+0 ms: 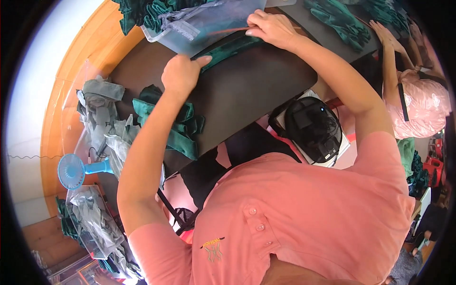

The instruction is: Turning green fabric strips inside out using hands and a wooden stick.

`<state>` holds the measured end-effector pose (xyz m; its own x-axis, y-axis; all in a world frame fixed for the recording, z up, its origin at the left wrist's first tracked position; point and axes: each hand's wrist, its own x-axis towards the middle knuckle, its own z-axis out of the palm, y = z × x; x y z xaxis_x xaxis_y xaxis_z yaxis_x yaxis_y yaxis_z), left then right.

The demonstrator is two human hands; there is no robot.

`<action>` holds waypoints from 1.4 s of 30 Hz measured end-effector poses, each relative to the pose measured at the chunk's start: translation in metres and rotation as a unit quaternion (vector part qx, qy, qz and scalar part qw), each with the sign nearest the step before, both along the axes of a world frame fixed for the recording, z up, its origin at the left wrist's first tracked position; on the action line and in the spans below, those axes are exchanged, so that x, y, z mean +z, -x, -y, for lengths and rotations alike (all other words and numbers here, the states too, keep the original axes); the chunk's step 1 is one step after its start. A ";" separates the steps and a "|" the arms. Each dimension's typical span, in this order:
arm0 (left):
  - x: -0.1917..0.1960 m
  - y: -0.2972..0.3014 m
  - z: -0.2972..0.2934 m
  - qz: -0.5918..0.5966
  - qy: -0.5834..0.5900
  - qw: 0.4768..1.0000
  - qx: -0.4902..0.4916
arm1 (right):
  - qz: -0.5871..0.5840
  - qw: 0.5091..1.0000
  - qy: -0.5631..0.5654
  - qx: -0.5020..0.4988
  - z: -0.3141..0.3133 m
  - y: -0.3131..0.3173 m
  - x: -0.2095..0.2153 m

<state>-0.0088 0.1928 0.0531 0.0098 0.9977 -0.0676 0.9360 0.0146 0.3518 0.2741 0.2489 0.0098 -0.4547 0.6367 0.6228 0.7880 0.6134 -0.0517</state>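
A dark green velvet strip stretches over the dark tabletop between my two hands. My left hand is closed on its left end, thumb laid along the cloth. At the strip's right end, my right hand is closed, fingers bent and thumb pressed in. A thin reddish line, perhaps a stick or cord, runs by the right fingers; blur hides its kind. Near my left forearm lies a loose pile of green velvet pieces.
A clear plastic bin stands beyond my hands, green velvet at its left. Grey cloth pieces and a blue fan sit left. A black fan is below the table edge. Another person's hands are far right, near more green velvet.
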 end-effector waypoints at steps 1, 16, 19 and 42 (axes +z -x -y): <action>-0.001 -0.001 0.015 -0.066 -0.119 0.990 -0.037 | 0.025 0.998 -0.043 -0.023 0.005 -0.002 0.002; -0.022 0.004 0.060 -0.196 -0.264 0.917 -0.226 | 0.098 0.993 -0.031 0.055 0.032 -0.021 -0.005; 0.004 0.018 0.079 -0.058 -0.325 0.914 -0.235 | 0.096 0.995 -0.009 -0.032 0.052 -0.015 0.003; 0.007 0.116 0.204 0.459 -0.046 0.865 0.199 | -0.296 0.614 0.706 0.195 0.235 0.123 0.045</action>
<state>-0.1243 -0.0109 0.0601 -0.3276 0.9354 -0.1333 0.1894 0.2032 0.9606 0.1509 0.0137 0.0544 -0.7042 0.6465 -0.2935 0.1819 -0.2353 -0.9548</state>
